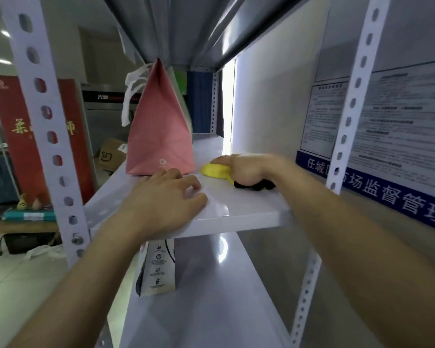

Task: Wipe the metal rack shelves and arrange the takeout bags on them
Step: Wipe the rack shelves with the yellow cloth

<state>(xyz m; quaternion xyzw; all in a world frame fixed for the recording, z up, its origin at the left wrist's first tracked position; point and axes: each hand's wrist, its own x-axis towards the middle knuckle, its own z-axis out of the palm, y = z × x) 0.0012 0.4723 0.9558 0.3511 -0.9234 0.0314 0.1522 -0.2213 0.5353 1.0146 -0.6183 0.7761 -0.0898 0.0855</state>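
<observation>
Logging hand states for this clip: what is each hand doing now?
Left hand: open, resting on the white metal shelf.
Right hand: gripping the yellow-and-black cleaning cloth.

Pink paper bag (160,131): upright on middle shelf (236,209), left side.
Yellow cloth (215,170): I see it bunched just right of that bag.
White paper bag (158,267): upright on lower shelf (211,297).

Left hand (165,197) and right hand (246,169) bare; forearms (362,234) bare, probably short-sleeved.

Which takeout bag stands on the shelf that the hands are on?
The pink bag, upright just beyond the left hand, on the shelf where the right hand grips a yellow cloth. The white printed bag stands one shelf lower.
</observation>
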